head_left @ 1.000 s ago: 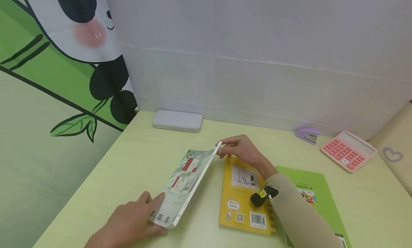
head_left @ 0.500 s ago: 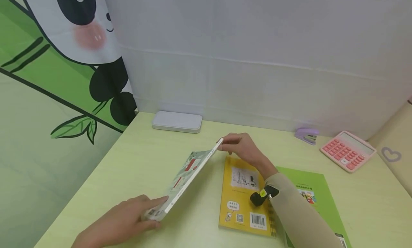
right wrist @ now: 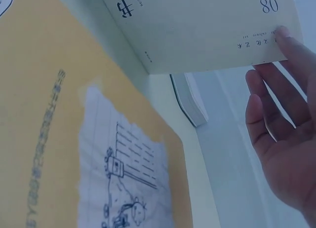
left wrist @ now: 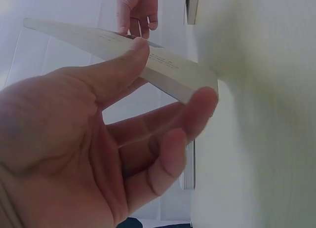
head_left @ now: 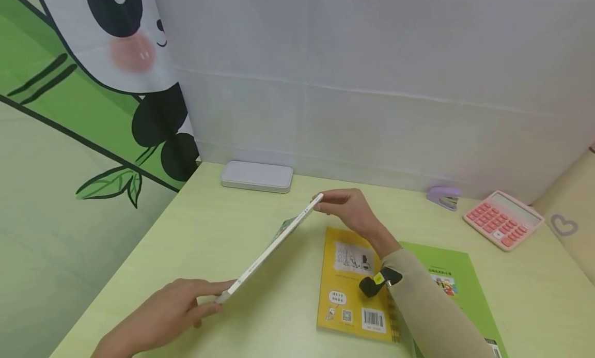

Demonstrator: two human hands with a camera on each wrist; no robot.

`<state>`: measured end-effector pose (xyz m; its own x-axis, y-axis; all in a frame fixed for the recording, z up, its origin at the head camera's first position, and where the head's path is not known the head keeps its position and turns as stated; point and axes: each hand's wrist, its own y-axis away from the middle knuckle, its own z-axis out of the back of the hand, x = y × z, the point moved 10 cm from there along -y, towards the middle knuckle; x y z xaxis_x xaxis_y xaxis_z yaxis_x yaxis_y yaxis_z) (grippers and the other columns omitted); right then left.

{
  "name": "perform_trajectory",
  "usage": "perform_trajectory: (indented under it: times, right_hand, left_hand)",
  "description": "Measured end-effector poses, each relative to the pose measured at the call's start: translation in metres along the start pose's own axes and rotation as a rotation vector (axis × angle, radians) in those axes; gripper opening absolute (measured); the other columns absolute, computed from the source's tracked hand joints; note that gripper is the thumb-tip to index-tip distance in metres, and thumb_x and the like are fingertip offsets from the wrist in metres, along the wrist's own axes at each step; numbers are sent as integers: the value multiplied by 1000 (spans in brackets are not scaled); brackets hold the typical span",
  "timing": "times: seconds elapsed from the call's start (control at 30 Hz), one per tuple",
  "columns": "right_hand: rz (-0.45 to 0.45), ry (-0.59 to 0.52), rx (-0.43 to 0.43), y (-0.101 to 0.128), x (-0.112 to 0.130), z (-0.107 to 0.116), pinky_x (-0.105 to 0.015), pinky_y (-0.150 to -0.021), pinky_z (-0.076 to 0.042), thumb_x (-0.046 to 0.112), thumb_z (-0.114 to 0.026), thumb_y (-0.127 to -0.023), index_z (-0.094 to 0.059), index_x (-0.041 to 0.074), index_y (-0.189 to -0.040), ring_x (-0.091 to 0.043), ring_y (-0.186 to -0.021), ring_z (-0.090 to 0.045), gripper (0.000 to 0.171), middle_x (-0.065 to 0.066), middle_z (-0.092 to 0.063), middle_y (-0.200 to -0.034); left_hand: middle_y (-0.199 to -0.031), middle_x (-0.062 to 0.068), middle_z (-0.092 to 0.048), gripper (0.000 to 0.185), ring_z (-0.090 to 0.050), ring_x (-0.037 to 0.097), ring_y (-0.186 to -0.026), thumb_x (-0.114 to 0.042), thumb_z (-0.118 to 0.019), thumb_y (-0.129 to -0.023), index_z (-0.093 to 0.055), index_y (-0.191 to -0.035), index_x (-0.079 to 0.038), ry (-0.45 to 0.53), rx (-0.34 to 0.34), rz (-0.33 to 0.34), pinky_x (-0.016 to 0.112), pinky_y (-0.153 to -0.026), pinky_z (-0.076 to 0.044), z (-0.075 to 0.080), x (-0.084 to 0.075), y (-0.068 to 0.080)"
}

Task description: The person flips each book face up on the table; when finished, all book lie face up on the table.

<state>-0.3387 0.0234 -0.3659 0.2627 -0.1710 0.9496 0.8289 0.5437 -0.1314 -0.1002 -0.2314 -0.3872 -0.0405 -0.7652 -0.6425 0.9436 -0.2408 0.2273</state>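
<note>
A thin white-spined book (head_left: 274,248) is tilted edge-on above the table, slanting from near left to far right. My left hand (head_left: 162,311) pinches its near end; in the left wrist view the thumb lies on one face of the book (left wrist: 170,70) and fingers are on the other side. At the far end, my right hand (head_left: 348,208) pinches a corner. The right wrist view shows a pale cover (right wrist: 197,40) with dark printed characters and "08". A yellow spiral-bound book (head_left: 346,283) lies flat below my right forearm.
A green book (head_left: 453,260) lies partly under my right sleeve (head_left: 432,301). Along the back of the table (head_left: 195,223) sit a pale flat case (head_left: 257,176), a purple stapler (head_left: 443,197) and a pink calculator (head_left: 504,219). A white curtain (head_left: 372,89) hangs behind.
The book has turned from showing its green-grey printed face to nearly edge-on. Its near end has risen and shifted left with my left hand; my right hand has moved up slightly.
</note>
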Motion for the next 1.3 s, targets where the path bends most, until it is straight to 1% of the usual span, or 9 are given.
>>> perform_trajectory:
  times: [0.07,0.13,0.33,0.63,0.87,0.93,1.07,1.17,1.3]
  right_hand:
    - [2,-6,-12,0,2,1,-35,-94,-58,19,-80,-95,-81,9,-119,-20,-104,-71,26,-3,-80,-114]
    - [-4,0,-23,0,2,2,-38,-98,-58,18,-80,-95,-81,9,-119,-19,-106,-72,26,-4,-80,-116]
    - [-12,23,-51,-1,3,5,-49,-109,-53,16,-79,-95,-80,9,-121,-22,-116,-72,26,-6,-79,-121]
    - [38,11,-72,0,19,10,-48,-106,-55,13,-79,-95,-79,6,-123,-25,-114,-74,29,-11,-79,-120]
    - [49,51,-83,3,27,17,-44,-104,-57,11,-76,-98,-77,5,-126,-24,-113,-74,29,-12,-78,-122]
    - [51,58,-87,4,30,19,-44,-105,-57,10,-75,-99,-76,4,-127,-25,-114,-73,29,-13,-77,-123]
    - [47,57,-98,5,36,24,-46,-107,-55,10,-73,-99,-74,5,-131,-29,-117,-72,32,-15,-76,-126]
    - [26,60,-125,6,35,30,-46,-108,-54,10,-73,-100,-73,7,-134,-30,-119,-72,35,-15,-76,-126]
    - [-8,66,-171,7,32,37,-45,-108,-55,10,-74,-99,-69,7,-140,-29,-116,-74,41,-16,-76,-123]
  left_hand:
    - [-112,-5,-75,46,-58,3,-60,-37,-70,-101,-67,-145,-23,3,0,-6,24,-61,-47,2,0,0]
    - [-112,-4,-75,38,-58,3,-61,-35,-70,-101,-72,-136,-21,-14,-13,-6,24,-60,-47,5,0,-1]
    - [-88,-10,-70,13,-54,2,-57,-29,-72,-100,-75,-110,-22,-86,-81,15,24,-55,-43,14,2,-2]
    - [-96,-5,-77,24,-51,3,-48,-22,-77,-96,-80,-119,-20,-69,-227,-1,24,-52,-42,30,-6,-1]
    - [-70,-9,-65,28,-49,6,-47,-20,-77,-96,-79,-124,-21,-54,-318,63,24,-50,-41,41,-9,-1]
    - [-76,-8,-69,32,-49,7,-47,-18,-78,-95,-77,-127,-19,-48,-348,71,25,-49,-40,44,-12,-1]
    - [-90,-3,-77,53,-50,8,-48,-14,-79,-94,-64,-145,-17,-41,-415,60,25,-50,-40,51,-18,-2]
    - [-97,0,-80,78,-52,9,-50,-13,-79,-94,-43,-162,-19,-23,-459,51,26,-51,-40,57,-22,-3]
    - [-101,3,-81,100,-54,11,-52,-12,-79,-95,-16,-171,-29,13,-490,59,27,-50,-40,61,-23,-6]
